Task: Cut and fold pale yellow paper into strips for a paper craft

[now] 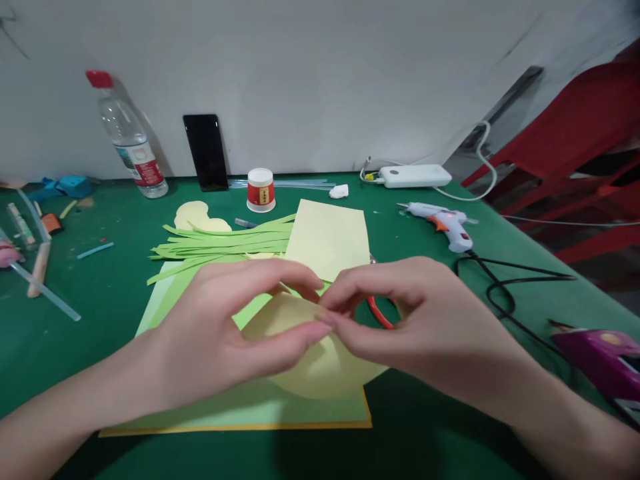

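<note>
Both my hands are on a pale yellow piece of paper (320,373) with a rounded lower edge, held above the stacked sheets. At its upper edge my right hand (400,303) pinches the paper between thumb and fingers. My left hand (225,320) curls round the left side, its thumb on the near face; some of its fingers are hidden behind the paper. Beneath lies a stack of light green sheets (220,413) with a yellow-orange border along the bottom. Thin green paper strips (225,245) and a pale yellow square sheet (327,237) lie just beyond my hands.
Red-handled scissors (380,312) are partly hidden behind my right hand. A white glue gun (445,223) with a black cable and a purple tool (597,353) lie right. Along the wall stand a bottle (133,143), a phone (206,153), a paper cup (261,191) and a power strip (415,176).
</note>
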`<action>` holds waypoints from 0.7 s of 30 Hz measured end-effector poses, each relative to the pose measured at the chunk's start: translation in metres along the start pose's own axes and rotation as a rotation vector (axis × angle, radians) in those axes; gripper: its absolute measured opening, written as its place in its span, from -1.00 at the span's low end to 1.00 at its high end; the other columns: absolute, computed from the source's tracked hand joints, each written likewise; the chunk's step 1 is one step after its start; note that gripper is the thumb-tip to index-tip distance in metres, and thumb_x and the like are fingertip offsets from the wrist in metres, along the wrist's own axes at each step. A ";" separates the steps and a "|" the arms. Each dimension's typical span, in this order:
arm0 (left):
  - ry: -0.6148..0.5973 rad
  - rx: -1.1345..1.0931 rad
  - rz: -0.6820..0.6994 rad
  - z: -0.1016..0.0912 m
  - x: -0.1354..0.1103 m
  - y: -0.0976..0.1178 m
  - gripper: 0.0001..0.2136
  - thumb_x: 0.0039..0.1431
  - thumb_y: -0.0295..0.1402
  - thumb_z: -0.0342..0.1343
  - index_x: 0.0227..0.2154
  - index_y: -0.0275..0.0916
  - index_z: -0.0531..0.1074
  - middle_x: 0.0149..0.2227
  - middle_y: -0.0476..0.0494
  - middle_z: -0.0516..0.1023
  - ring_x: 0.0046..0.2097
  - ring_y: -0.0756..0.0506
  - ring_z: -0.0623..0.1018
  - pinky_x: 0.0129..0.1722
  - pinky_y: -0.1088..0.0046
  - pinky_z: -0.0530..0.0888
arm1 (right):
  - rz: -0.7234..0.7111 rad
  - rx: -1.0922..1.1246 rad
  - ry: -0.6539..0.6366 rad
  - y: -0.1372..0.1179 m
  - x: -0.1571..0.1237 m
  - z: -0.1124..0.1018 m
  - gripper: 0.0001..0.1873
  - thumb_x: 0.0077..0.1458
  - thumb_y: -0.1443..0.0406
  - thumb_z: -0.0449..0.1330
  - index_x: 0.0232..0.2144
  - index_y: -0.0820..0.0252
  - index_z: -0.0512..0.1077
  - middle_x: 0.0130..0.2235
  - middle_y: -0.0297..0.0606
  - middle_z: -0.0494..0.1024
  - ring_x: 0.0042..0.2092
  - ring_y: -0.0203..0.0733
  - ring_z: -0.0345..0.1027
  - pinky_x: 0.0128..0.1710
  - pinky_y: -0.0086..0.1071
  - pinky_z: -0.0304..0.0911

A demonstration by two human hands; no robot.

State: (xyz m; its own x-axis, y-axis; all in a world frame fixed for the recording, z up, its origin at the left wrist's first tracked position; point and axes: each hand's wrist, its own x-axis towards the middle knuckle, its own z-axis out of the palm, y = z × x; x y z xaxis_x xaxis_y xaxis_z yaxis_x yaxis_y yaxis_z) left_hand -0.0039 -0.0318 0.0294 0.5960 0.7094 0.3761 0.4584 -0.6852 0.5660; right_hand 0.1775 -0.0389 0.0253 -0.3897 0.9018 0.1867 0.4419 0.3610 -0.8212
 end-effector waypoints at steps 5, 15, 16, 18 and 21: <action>0.050 0.058 0.052 0.008 -0.003 0.002 -0.91 0.05 -0.52 0.08 -0.41 -0.23 0.44 -0.43 0.07 0.55 -0.41 0.09 0.51 -0.42 0.70 0.40 | -0.228 -0.285 0.128 0.001 -0.008 0.008 -0.85 -0.17 0.49 0.11 -0.67 0.24 0.38 -0.66 -0.44 0.41 -0.62 -0.48 0.20 -0.59 -0.60 0.13; 0.265 0.165 -0.128 -0.013 0.003 -0.012 -0.95 0.00 -0.44 0.12 -0.49 -0.19 0.47 -0.47 0.09 0.55 -0.46 0.05 0.51 -0.49 0.64 0.44 | -0.242 -0.440 0.223 0.005 -0.007 0.009 -0.84 -0.24 0.50 0.07 -0.72 0.24 0.29 -0.69 -0.46 0.34 -0.63 -0.48 0.14 -0.63 -0.57 0.03; 0.297 0.145 -0.158 -0.016 0.003 -0.014 -0.95 0.02 -0.43 0.12 -0.47 -0.18 0.47 -0.45 0.09 0.55 -0.43 0.05 0.52 -0.46 0.66 0.44 | -0.219 -0.392 0.197 0.004 -0.005 0.007 -0.85 -0.23 0.50 0.08 -0.72 0.24 0.29 -0.69 -0.46 0.35 -0.63 -0.49 0.15 -0.63 -0.59 0.03; 0.270 0.085 -0.170 -0.020 0.004 -0.018 -0.93 0.06 -0.42 0.10 -0.39 -0.16 0.46 -0.40 0.09 0.56 -0.37 0.06 0.53 -0.39 0.68 0.45 | -0.171 -0.274 0.122 0.003 -0.002 0.004 -0.84 -0.20 0.49 0.10 -0.71 0.23 0.30 -0.68 -0.47 0.37 -0.62 -0.49 0.17 -0.63 -0.61 0.05; 0.015 0.047 -0.084 -0.015 0.004 -0.020 -0.85 0.03 -0.33 0.13 -0.29 -0.19 0.45 -0.40 0.06 0.57 -0.41 0.06 0.53 -0.45 0.66 0.43 | -0.091 -0.139 0.005 0.005 0.002 0.002 -0.84 -0.14 0.49 0.12 -0.65 0.22 0.36 -0.63 -0.45 0.42 -0.58 -0.47 0.23 -0.58 -0.62 0.12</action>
State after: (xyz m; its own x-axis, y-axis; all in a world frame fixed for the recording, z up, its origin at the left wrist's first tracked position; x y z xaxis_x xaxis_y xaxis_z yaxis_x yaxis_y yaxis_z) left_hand -0.0205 -0.0124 0.0305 0.5442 0.7672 0.3395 0.5371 -0.6295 0.5614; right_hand 0.1776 -0.0355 0.0206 -0.4297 0.8647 0.2601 0.5123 0.4707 -0.7183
